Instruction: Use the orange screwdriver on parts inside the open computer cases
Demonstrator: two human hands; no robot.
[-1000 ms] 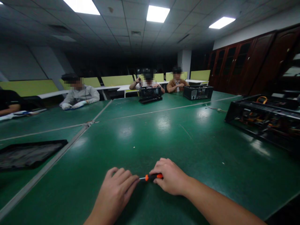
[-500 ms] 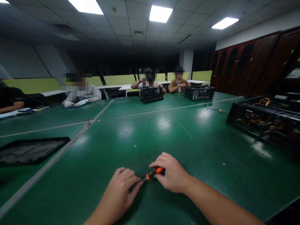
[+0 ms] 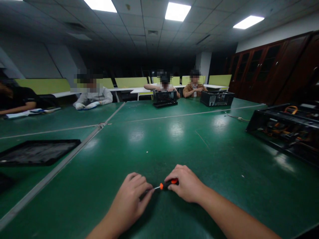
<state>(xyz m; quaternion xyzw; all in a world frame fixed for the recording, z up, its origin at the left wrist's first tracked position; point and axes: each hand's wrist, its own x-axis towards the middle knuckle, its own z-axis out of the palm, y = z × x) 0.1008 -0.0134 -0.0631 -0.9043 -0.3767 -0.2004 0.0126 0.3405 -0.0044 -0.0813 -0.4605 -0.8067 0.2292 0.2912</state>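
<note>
In the head view a screwdriver [image 3: 166,184] with a black and orange handle lies nearly level, just above the green table [image 3: 179,142]. My right hand [image 3: 186,182] is closed around the handle, with the thumb below and fingers above. My left hand [image 3: 132,197] pinches the far end of the thin metal shaft between thumb and fingers. The fingers hide the shaft's tip, and I cannot tell whether something small and dark is also in them.
An open black computer case [image 3: 284,129] with cables stands at right. A flat black panel [image 3: 42,151] lies at left, beyond a grey seam. Across the table, people sit by two more computer cases, one at centre [image 3: 164,97] and one right of it [image 3: 217,98].
The whole view has shifted, so the surroundings sit farther right. The screwdriver is nearer level, and slightly more of its shaft shows between my hands. Both hands keep their hold.
</note>
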